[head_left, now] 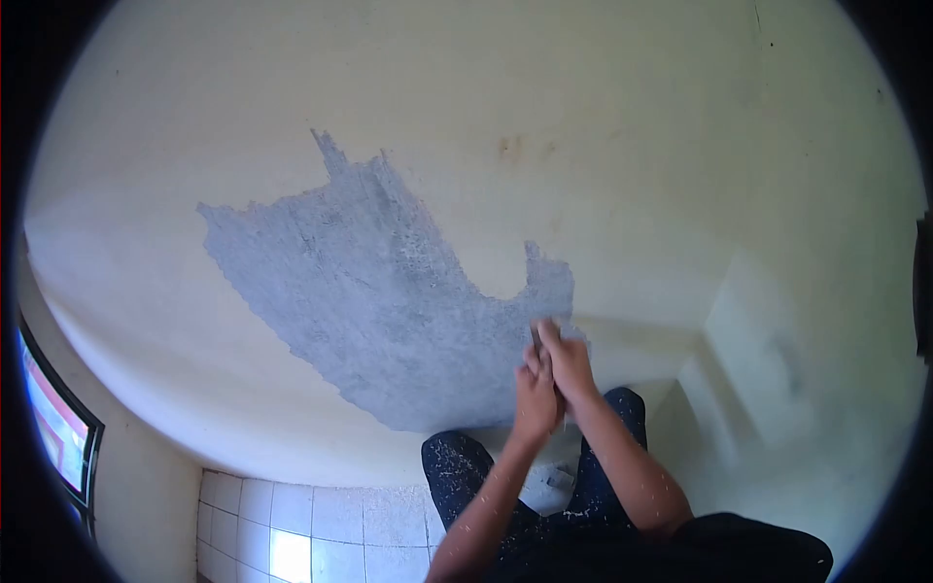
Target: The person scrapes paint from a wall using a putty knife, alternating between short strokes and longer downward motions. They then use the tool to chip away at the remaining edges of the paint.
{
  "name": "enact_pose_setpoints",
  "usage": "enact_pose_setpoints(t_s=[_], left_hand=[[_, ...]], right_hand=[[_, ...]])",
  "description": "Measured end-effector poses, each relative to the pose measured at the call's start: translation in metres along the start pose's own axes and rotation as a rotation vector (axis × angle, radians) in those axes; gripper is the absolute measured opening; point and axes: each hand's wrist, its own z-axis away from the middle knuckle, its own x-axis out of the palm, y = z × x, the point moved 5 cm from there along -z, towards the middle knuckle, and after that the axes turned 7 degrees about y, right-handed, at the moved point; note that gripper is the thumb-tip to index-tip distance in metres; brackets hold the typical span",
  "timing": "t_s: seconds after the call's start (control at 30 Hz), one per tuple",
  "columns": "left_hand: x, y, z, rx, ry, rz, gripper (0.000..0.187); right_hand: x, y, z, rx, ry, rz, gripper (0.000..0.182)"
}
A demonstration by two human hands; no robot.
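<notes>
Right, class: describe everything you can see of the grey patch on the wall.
The grey patch is a large, ragged-edged area where the cream coat is gone from the wall, showing a rough, speckled, cement-like surface. It runs from the upper left down to the right. Both hands, left hand and right hand, press together at its lower right edge, holding something too hidden to identify.

Both hands, left hand [535, 394] and right hand [566, 361], press a scraper [537, 335] against the bare grey patch [379, 301].
</notes>
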Motion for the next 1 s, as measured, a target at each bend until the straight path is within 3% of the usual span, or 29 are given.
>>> enact_pose_setpoints(t_s=[0.07,0.1,0.17,0.2,0.27,0.33,0.4,0.5,0.63,0.73,0.83,0.87,0.97,1.0], left_hand=[[-0.027,-0.098,0.008,-0.157,0.065,-0.036,0.044],[-0.031,-0.102,0.032,-0.343,0.109,-0.060,0.044],[-0.052,-0.220,0.033,-0.242,0.127,0.134,0.044],[-0.054,-0.224,0.049,-0.415,0.175,0.140,0.040],[-0.083,-0.287,0.062,-0.731,0.033,0.209,0.034],[-0.094,-0.315,0.071,-0.883,0.060,0.266,0.031],[-0.097,-0.316,0.077,-0.861,0.258,0.303,0.032],[-0.103,-0.317,0.085,-0.831,0.300,0.233,0.027],[-0.099,-0.308,0.084,-0.541,0.467,0.173,0.030],[-0.096,-0.287,0.080,-0.492,0.277,0.145,0.037],[-0.085,-0.261,0.071,-0.482,0.223,0.064,0.045],[-0.085,-0.252,0.068,-0.463,0.155,0.041,0.051],[-0.076,-0.205,0.057,-0.230,0.154,-0.021,0.052],[-0.075,-0.190,0.053,-0.125,0.138,-0.073,0.053]], right_hand=[[-0.045,0.082,-0.001,0.140,0.025,-0.010,0.050],[-0.066,0.116,0.005,0.257,0.070,0.017,0.049],[-0.102,0.179,0.018,0.352,0.138,0.012,0.053],[-0.113,0.201,0.026,0.355,0.151,-0.015,0.046],[-0.145,0.236,0.037,0.424,0.217,0.291,0.040],[-0.170,0.272,0.044,0.429,0.212,0.425,0.036],[-0.179,0.301,0.044,0.368,0.137,0.376,0.034],[-0.185,0.319,0.048,0.366,0.122,0.425,0.034],[-0.185,0.330,0.048,0.446,0.149,0.294,0.040],[-0.178,0.317,0.043,0.435,0.139,0.259,0.039],[-0.156,0.276,0.031,0.432,0.116,0.203,0.040],[-0.152,0.271,0.020,0.282,0.092,0.146,0.035],[-0.119,0.195,0.022,0.209,-0.142,0.305,0.030],[-0.110,0.182,0.023,0.179,-0.119,0.289,0.031]])
